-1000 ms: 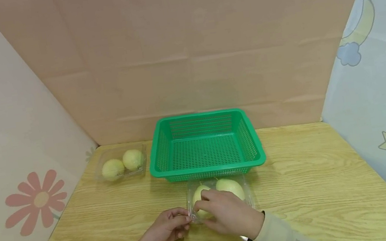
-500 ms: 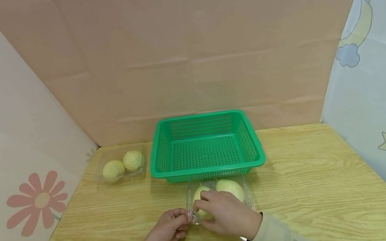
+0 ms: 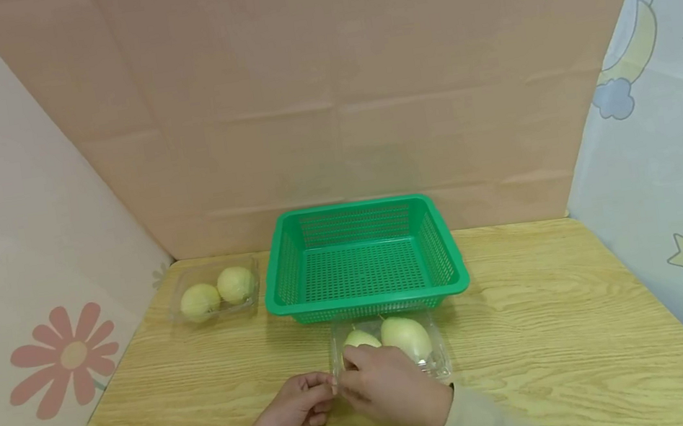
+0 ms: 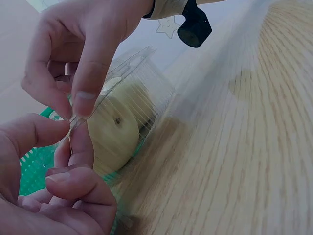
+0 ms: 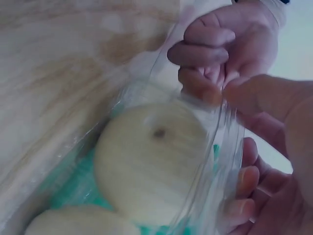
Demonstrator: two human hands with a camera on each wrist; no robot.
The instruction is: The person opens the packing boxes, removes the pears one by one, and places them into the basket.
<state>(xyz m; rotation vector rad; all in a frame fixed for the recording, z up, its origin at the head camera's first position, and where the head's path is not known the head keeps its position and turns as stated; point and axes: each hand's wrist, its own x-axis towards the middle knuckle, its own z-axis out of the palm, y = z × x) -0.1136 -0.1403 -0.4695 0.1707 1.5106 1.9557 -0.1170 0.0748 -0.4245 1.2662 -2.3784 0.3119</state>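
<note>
A clear plastic clamshell box [image 3: 441, 365] lies in front of the green basket [image 3: 369, 299], with two pale yellow-green pears inside, the right pear [image 3: 406, 338] in fuller view than the left pear [image 3: 361, 339]. My left hand [image 3: 293, 415] pinches the rim at the box's near left corner between thumb and forefinger. At that same corner my right hand [image 3: 395, 389] pinches the rim too, partly covering the left pear. In the left wrist view, both sets of fingertips meet on the thin plastic edge [image 4: 74, 122]. Ribbed clear plastic covers the pear [image 5: 151, 161] in the right wrist view.
A second clear clamshell box [image 3: 177, 294] with two round yellowish fruits [image 3: 236, 284] stands at the back left of the wooden table [image 3: 548, 329]. The green basket sits at the back middle, against a tan paper backdrop [image 3: 323, 84]. Printed panels flank both sides.
My right hand has shifted a little left toward the box's corner, uncovering more of the right pear. The left hand stays at the corner almost unmoved.
</note>
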